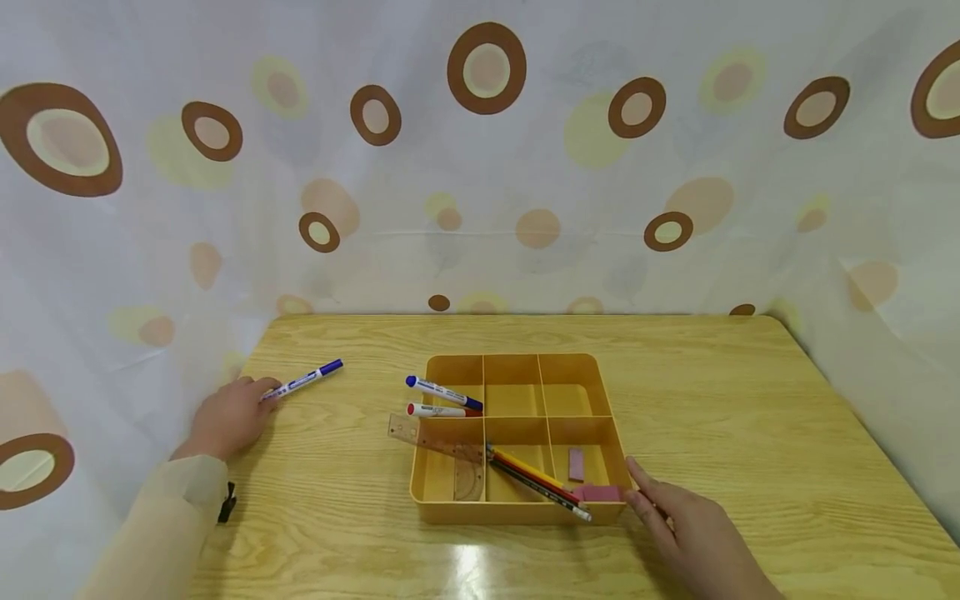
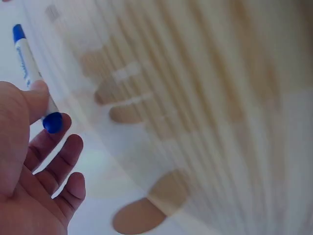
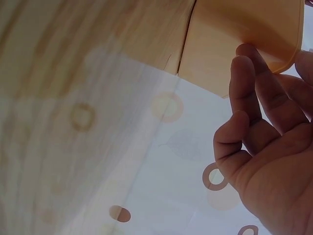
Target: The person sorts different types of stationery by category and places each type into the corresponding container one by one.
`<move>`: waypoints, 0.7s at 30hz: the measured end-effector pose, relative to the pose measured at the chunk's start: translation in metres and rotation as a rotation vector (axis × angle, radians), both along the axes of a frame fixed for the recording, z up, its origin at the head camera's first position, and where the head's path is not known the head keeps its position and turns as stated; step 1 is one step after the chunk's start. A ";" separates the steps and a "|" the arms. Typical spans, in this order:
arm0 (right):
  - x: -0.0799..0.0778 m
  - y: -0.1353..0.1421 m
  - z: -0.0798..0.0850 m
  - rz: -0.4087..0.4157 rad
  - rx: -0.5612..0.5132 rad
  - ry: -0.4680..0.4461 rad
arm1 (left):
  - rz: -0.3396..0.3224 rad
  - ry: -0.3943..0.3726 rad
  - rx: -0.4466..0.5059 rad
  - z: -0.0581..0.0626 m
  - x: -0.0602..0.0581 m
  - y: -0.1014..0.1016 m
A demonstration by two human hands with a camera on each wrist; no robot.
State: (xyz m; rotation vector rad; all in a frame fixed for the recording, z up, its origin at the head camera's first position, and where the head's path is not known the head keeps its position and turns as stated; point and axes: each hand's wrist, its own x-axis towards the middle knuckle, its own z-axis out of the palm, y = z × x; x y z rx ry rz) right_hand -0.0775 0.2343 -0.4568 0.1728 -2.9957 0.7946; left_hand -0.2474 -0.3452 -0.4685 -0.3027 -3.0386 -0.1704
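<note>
My left hand (image 1: 236,417), at the table's left side, pinches a blue-capped whiteboard marker (image 1: 303,380) between thumb and fingers. In the left wrist view the marker's blue end (image 2: 52,122) pokes out past the thumb, and the other fingers are spread loosely. My right hand (image 1: 693,521) holds the yellow compartment box (image 1: 510,513) by its right wall near the front corner. From the right wrist, fingers (image 3: 243,81) lie along the box's outer wall, with the thumb at the rim.
A blue marker (image 1: 442,390) and a red marker (image 1: 437,410) lean in the back-left compartment. A clear ruler (image 1: 405,428) and a protractor (image 1: 468,481) sit front left. Several pencils (image 1: 525,475) cross the front middle; pink erasers (image 1: 576,465) lie front right. A patterned curtain surrounds the table.
</note>
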 end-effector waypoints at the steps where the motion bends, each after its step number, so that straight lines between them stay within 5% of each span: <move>1: 0.000 0.000 0.000 0.004 0.005 0.011 | -0.019 0.016 0.009 0.000 0.001 0.002; 11: 0.000 0.000 -0.001 0.010 0.022 0.026 | -0.202 0.303 0.107 0.015 0.003 0.046; 21: 0.001 0.000 0.000 0.012 0.018 0.051 | -0.403 0.504 0.198 0.048 0.009 0.106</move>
